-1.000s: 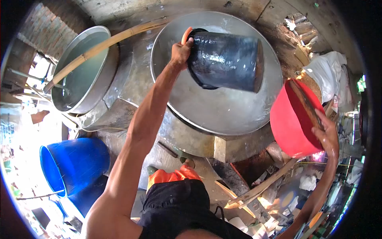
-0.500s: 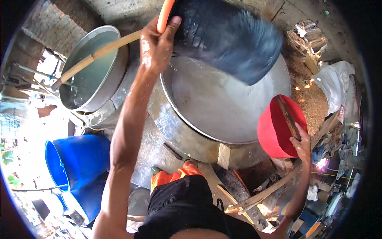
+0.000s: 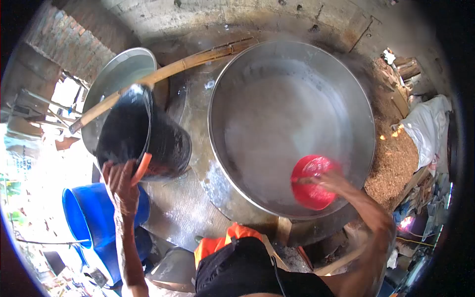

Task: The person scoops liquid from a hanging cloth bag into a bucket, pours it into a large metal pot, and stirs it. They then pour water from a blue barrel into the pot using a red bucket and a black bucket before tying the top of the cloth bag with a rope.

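My left hand is closed at the edge of a black bucket, beside its orange tube-like handle piece. The bucket lies tilted on its side, mouth facing left, overlapping the smaller metal vat in this view. In my right hand is a red scoop, held by the wooden bar across its mouth. The scoop is low inside the large round metal vat, at the near right, over cloudy, steaming liquid.
A bamboo pole slants across the smaller vat toward the large vat's rim. Blue barrels stand at lower left. Beyond the large vat, at right, are a sawdust heap, a white sack and firewood.
My left hand has swung the black bucket from over the large vat to the left, near the smaller vat. The red scoop has moved from outside the rim into the large vat.
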A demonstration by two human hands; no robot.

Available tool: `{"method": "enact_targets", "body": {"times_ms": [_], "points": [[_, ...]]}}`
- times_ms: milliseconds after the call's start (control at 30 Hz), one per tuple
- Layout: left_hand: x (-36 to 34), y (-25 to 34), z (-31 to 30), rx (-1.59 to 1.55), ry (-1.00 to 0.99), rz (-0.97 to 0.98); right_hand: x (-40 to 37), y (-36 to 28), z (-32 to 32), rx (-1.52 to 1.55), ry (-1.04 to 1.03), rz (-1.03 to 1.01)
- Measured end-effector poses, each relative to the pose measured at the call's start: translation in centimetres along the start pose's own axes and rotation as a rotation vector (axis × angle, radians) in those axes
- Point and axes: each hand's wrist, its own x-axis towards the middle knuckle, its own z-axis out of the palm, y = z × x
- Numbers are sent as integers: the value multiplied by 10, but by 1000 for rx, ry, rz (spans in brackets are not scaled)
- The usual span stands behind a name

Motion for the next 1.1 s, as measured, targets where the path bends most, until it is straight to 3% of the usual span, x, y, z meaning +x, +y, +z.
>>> {"method": "enact_targets", "body": {"times_ms": [33, 67, 100, 167, 233, 267, 300, 333, 367, 400, 433, 467, 500, 533, 567, 600, 633, 667, 700, 733, 767, 800, 833, 867, 900, 1033, 1067, 1100], "points": [[-9, -4, 18, 70, -57, -50, 31, -32, -36, -187, -103, -263], [-16, -8, 39, 84, -48, -64, 70, -29, -23, -211, 144, -516], [-23, -11, 61, 90, -44, -77, 110, -64, -63, -324, -69, -464], [-31, -17, 104, -45, -39, -137, 200, -90, -120, -58, -374, -461], [-32, -21, 145, -21, -6, -97, 275, -82, -143, 92, 92, -716], [-38, -24, 168, -60, -3, -123, 298, -75, -169, 225, -35, -496], [-37, -22, 186, -98, 3, -152, 348, -47, -163, 500, 61, -509], [-36, -20, 202, -111, -21, -156, 351, -34, -189, 526, 290, -497], [-30, -13, 212, -122, -73, -182, 377, -19, -180, 848, 653, -497], [-25, -7, 218, -122, -108, -155, 403, 23, -190, 748, 402, -173], [-20, -3, 225, -124, -142, -128, 397, 45, -203, 748, 483, 34], [-23, -1, 236, -61, -133, -102, 427, 91, -178, 779, 748, 19], [-19, 4, 241, -30, -120, -59, 414, 118, -177, 814, 751, 260], [-20, 6, 248, -59, -113, -25, 364, 114, -185, 920, 915, 201], [-24, 8, 256, -89, -105, 5, 366, 146, -161, 1201, 934, 444], [-30, 12, 260, -97, -149, 28, 334, 151, -148, 1352, 1095, 312], [-40, 13, 272, -51, -259, 47, 308, 156, -124, 1493, 1108, 395], [-51, 12, 280, -130, -279, 15, 277, 152, -112, 1599, 1037, 627], [-58, 11, 283, -210, -300, -16, 252, 148, -82, 1558, 1050, 660], [-53, 11, 283, -224, -292, -10, 231, 134, -46, 1760, 1104, 457], [-48, 13, 280, -169, -298, -12, 195, 94, -37, 1825, 1099, 425], [-44, 16, 275, -113, -310, -8, 157, 62, -27, 1943, 829, 450], [-39, 20, 269, -127, -312, 8, 128, 25, -22, 1886, 784, 539], [-32, 25, 262, -99, -322, -9, 97, -16, -33, 2055, 725, 618], [-30, 29, 254, -69, -330, -29, 71, -61, -48, 1840, 719, 655], [-30, 37, 214, -182, -492, -36, 23, -152, -60, 2035, 872, 429], [-35, 37, 205, -215, -502, -39, 8, -181, -87, 1817, 858, 352], [-48, 38, 194, -211, -495, -49, -6, -206, -111, 1816, 832, 267]]}}
